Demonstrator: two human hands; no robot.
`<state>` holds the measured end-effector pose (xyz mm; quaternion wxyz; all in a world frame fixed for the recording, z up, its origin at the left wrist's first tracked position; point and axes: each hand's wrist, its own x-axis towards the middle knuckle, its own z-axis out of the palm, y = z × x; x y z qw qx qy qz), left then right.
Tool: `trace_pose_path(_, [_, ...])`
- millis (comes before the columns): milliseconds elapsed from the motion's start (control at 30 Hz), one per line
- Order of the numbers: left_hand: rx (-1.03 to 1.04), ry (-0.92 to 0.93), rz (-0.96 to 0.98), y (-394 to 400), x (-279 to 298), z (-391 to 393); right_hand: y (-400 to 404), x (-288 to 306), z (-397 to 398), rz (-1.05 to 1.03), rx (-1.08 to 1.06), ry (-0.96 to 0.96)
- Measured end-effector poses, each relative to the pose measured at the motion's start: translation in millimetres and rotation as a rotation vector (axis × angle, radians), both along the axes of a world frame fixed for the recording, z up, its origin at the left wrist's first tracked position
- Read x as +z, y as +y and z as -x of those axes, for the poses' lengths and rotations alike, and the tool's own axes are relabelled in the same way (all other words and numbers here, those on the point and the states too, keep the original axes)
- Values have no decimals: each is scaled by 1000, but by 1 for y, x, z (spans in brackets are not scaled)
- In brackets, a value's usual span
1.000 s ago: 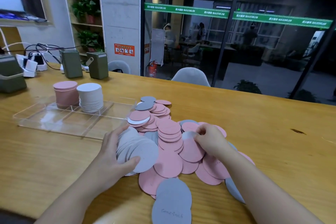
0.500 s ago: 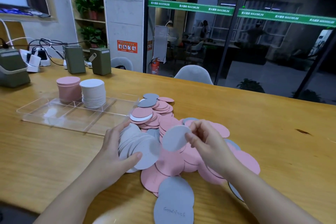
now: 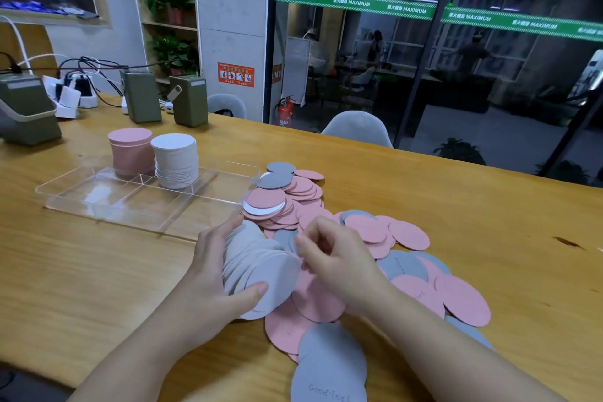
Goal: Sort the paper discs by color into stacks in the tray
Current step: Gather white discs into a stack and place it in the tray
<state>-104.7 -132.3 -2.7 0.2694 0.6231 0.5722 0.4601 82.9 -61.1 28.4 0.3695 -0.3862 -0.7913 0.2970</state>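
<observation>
A clear divided tray [image 3: 146, 222] lies at the left of the wooden table. Its far compartments hold a pink stack [image 3: 130, 150] and a pale grey stack [image 3: 174, 160]. Loose pink and grey discs [image 3: 408, 235] lie heaped to the tray's right. My left hand [image 3: 208, 287] grips a fanned bundle of pale grey discs [image 3: 257, 268], with the thumb on top. My right hand [image 3: 339, 264] has curled fingers at the right edge of the bundle's top disc; the pinch itself is hidden. A grey disc with writing [image 3: 329, 365] lies nearest me.
Two green boxes [image 3: 140, 96] [image 3: 189, 101], a grey device [image 3: 26, 111] and chargers with cables [image 3: 75, 95] stand along the table's far left. A grey chair [image 3: 357, 127] is behind the table in front of a glass wall.
My right hand lifted a grey disc from the pile and carried it left onto the bundle in my left hand. The left hand stayed in place.
</observation>
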Motion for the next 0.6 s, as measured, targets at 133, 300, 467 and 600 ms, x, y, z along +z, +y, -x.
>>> trace_pose_path(133, [30, -26, -7, 0, -1, 3, 44, 2, 16, -67, -45, -165])
trace_pose_path(300, [96, -43, -31, 3, -1, 7, 82, 1, 45, -191, -21, -323])
trace_pose_path(467, [87, -40, -25, 2, -2, 8, 100, 0, 60, -288, 15, -491])
trace_pose_path(600, [84, -44, -29, 2, -2, 8, 108, 1, 63, -275, 40, -557])
